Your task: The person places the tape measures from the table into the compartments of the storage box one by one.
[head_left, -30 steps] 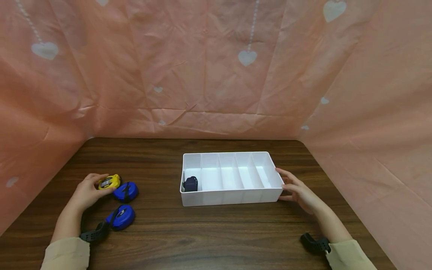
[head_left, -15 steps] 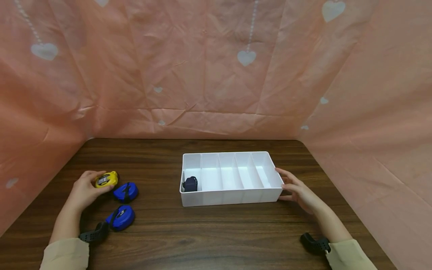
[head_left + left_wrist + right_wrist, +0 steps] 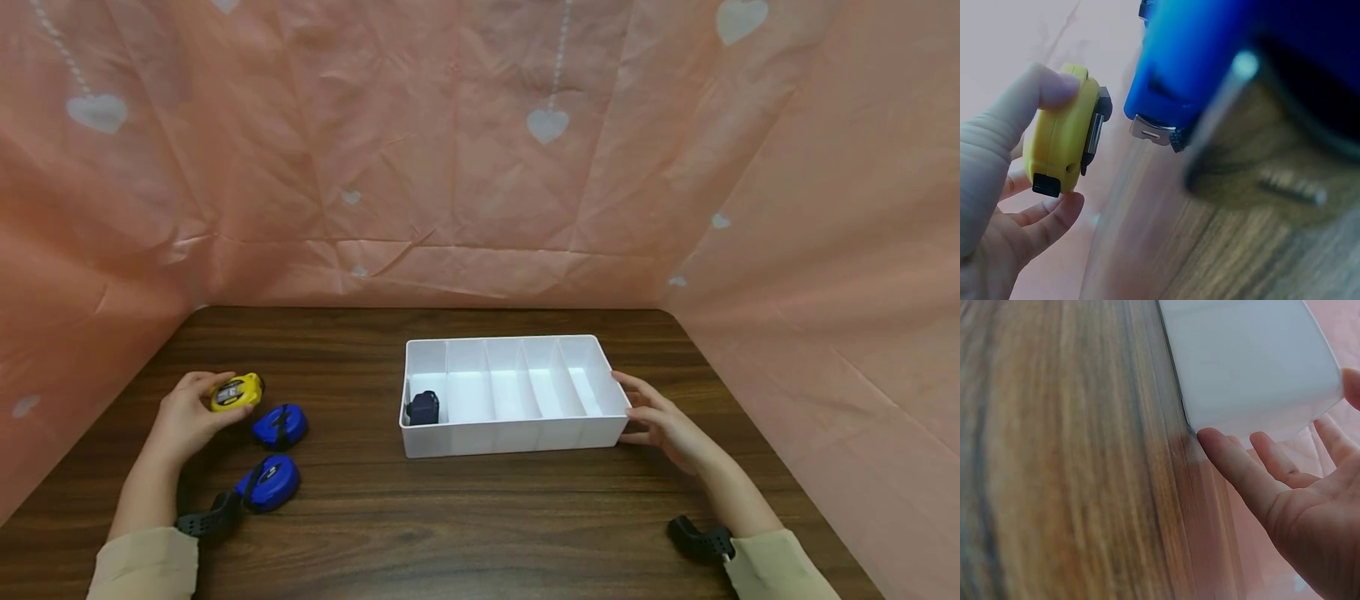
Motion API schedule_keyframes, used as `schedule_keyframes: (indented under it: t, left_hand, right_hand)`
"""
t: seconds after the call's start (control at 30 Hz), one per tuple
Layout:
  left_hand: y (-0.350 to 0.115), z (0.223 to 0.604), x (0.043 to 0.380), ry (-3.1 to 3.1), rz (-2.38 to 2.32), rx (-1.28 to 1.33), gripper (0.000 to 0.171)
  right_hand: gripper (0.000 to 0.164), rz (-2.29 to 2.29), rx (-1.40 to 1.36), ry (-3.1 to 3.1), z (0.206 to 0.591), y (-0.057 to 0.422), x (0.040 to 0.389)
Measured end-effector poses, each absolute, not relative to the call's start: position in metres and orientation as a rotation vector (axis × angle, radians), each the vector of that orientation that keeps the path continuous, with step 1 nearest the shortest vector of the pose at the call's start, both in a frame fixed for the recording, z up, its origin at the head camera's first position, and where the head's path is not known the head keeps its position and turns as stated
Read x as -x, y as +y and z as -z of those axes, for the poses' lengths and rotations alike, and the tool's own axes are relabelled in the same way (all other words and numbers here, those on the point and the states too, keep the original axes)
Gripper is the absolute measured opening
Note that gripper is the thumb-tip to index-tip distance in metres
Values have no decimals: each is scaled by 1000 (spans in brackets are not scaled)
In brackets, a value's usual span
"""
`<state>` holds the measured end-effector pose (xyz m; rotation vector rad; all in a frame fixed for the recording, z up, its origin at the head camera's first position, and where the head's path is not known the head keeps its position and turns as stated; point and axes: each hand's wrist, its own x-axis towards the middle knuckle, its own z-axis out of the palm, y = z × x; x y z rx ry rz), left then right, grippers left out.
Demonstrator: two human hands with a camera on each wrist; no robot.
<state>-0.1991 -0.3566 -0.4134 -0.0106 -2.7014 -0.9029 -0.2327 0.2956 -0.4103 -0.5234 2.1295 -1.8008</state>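
Note:
On the left in the head view, my left hand [image 3: 182,419] pinches a yellow tape measure [image 3: 238,391] with a black-and-white label. The left wrist view shows the thumb on one side of the yellow tape measure [image 3: 1060,134] and fingers on the other. Close by lie two blue tape measures with black straps, a farther one [image 3: 294,423] and a nearer one [image 3: 274,487]. My right hand [image 3: 671,429] rests spread fingertips against the right end of a white divided box [image 3: 517,437]. A dark tape measure [image 3: 424,408] sits in its leftmost compartment.
The box stands on a dark wood-grain table [image 3: 450,525]. Pink cloth [image 3: 465,167] with white hearts hangs behind the table and along both sides. Black straps [image 3: 206,523] are on both wrists.
My left hand has drawn the yellow tape measure slightly left and up, apart from the farther blue one. My right hand and the box have stayed put.

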Motion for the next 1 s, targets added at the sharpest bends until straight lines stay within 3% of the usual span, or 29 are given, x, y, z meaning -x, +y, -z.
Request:
schedule_keyframes:
  t: [1.0]
  left_hand:
    - [-343,389,198,-2645,896,62,69]
  right_hand:
    - [57,1797,540,2126,411,295,232]
